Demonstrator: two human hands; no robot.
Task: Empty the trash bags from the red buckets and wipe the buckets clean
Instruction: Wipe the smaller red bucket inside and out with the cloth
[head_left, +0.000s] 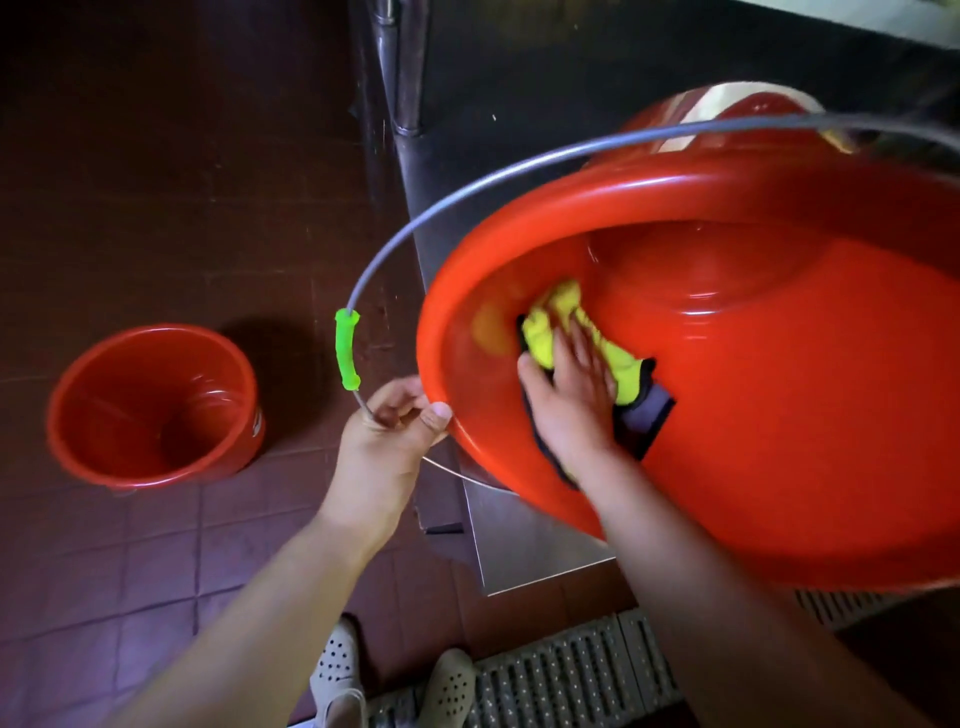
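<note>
Our right hand (569, 395), fingers spread flat, pressed a yellow microfibre cloth (576, 338) inside the tilted red plastic bucket (779, 389) at three o'clock; our left hand (389, 431) pinched its rim, apparently steadying it.

Tilted red bucket (753, 415) fills right half of view; mouth faces the person, interior open to reach, partly taken up by right hand (571, 400) and yellow cloth (571, 332). Wire handle (467, 187) w/ green grip (346, 349) arcs out to the left, barring approach from that side; left hand (387, 441) occupies near rim. Steel counter edge (519, 540) directly under bucket. Second red bucket (153, 405) upright on floor, well apart to the left; tiled floor (130, 571) btwn them is free passage. Third bucket (727, 119) behind, close. Floor grate (571, 665) and feet (395, 680) at bottom.
</note>
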